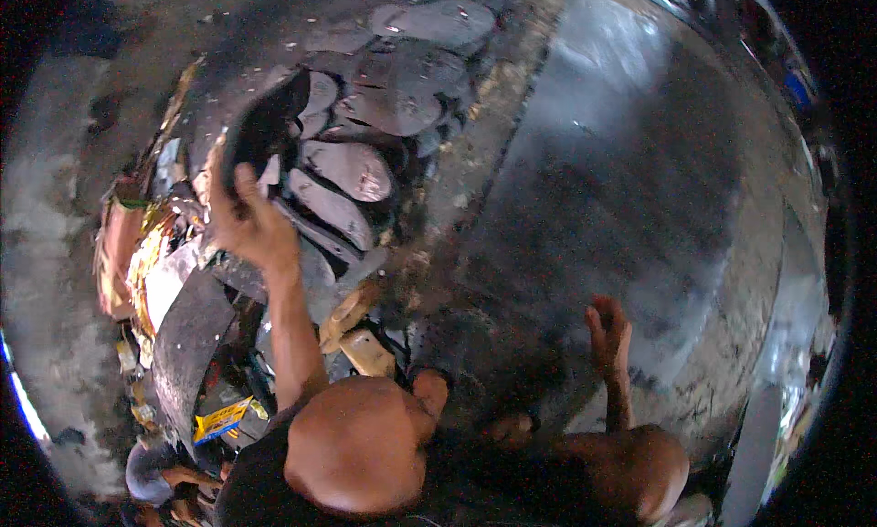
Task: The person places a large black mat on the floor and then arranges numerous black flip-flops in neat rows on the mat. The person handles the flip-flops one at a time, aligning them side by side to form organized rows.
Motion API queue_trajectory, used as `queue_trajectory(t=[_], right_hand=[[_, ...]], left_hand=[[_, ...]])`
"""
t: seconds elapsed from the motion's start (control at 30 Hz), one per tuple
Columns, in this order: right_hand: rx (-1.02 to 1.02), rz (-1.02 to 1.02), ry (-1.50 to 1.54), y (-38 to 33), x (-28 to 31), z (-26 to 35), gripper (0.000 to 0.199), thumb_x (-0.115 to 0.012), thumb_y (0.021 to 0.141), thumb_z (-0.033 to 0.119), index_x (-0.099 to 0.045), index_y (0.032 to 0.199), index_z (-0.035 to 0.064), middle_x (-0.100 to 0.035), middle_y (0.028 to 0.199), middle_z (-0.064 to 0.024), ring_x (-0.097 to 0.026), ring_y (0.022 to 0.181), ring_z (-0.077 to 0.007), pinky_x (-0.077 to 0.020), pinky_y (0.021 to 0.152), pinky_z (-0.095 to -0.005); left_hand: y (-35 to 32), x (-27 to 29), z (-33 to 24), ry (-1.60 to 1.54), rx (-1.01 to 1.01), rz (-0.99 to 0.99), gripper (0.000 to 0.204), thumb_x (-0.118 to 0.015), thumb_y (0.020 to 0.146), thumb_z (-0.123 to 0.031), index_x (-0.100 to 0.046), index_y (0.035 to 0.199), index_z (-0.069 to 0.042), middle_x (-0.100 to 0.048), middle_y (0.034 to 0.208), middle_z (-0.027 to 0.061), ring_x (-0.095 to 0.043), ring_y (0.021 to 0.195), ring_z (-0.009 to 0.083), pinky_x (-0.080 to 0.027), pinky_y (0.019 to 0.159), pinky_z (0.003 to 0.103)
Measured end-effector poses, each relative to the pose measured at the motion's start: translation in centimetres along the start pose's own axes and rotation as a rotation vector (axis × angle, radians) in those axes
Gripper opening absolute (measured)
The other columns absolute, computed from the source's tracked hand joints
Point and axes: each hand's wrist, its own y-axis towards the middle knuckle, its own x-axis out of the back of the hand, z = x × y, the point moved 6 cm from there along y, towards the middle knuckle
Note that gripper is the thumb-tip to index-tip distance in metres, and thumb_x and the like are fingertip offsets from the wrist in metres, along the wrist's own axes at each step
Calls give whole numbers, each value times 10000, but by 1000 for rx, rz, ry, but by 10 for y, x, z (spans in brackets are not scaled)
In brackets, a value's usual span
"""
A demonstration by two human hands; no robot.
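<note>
My left hand point(251, 226) grips one end of a dark, curved shoe sole point(256, 130), blurred by motion. The sole is raised over the left edge of a pile of grey shoe soles point(356, 175); other flat soles point(434, 20) lie farther off. Over on the right, my right hand point(610, 335) is held up near the lower part of a wide dark sheet point(612, 198). Nothing shows in it, and its thumb and fingers are partly apart.
Yellowish shoe lasts point(367, 352) lie between my knees and the pile. Left of my arm are a grey curved sheet point(187, 349), a blue and yellow box point(222, 420) and a bundle of papers point(155, 262). Another person point(164, 477) sits at the lower left.
</note>
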Motion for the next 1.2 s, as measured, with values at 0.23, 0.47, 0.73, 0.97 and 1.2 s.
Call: queue_trajectory(t=[0.23,0.47,0.73,0.97,1.2], right_hand=[[186,-105,878,35,5,172,447,-675,1057,271,-596,1377,-32,-700,1291,-122,-666,1198,-250,-528,1063,-425],[-205,125,716,21,-46,32,432,-719,1026,201,-609,1384,-13,-705,1268,-100,-664,1162,-213,-478,1087,-365],[-138,8,356,12,-87,-13,523,-827,941,171,-613,1388,2,-748,1151,-132,-698,1031,-186,-552,912,-320],[-129,-68,151,19,-84,-46,591,-900,863,220,-640,1355,21,-760,1072,-151,-718,980,-219,-572,886,-360],[-3,-357,-260,-1,-77,0,775,-956,748,391,-649,1365,36,-586,1335,-218,-549,1274,-372,-446,1099,-497]], left_hand=[[-111,-81,-88,-597,952,819,372,-711,1036,-253,-689,1383,-120,-726,1180,23,-676,996,131,-581,734,310],[-244,-115,-35,-515,723,1394,435,-843,896,-103,-708,1298,-7,-763,1127,107,-737,959,163,-590,798,303],[-294,-103,4,-147,479,1251,350,-937,761,-166,-797,1017,28,-798,907,167,-785,840,217,-607,778,328],[-306,-122,-13,-40,243,1332,357,-937,745,-197,-776,967,31,-774,882,160,-758,838,327,-580,764,426],[-306,-104,-1,-41,219,1251,637,-909,752,-234,-598,1287,-88,-611,1209,165,-557,1192,402,-430,1033,502]])
